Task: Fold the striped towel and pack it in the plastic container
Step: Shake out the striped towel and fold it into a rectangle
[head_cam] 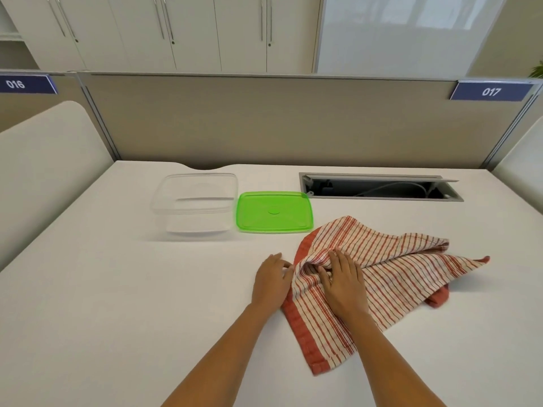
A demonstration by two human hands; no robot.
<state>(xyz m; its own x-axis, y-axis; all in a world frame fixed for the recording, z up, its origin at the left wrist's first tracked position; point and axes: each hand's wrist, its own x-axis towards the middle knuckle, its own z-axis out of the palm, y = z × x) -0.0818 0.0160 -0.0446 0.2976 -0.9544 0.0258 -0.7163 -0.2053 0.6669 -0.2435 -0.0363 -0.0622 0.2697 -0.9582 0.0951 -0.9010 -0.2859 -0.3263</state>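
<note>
Striped towel (382,277) rumpled on white table (117,304), part folded under, hidden. Right hand (343,282) flat, fingers spread atop it; left hand (271,279) at its left edge, grip impossible to judge. Farther back, green lid (274,212) beside clear plastic container (195,205), walls faint.

Red-and-cream striped towel (379,277) with solid red border, bright green lid (274,212), clear colourless plastic container (194,204), white tabletop (117,289), beige partition (264,121)
</note>
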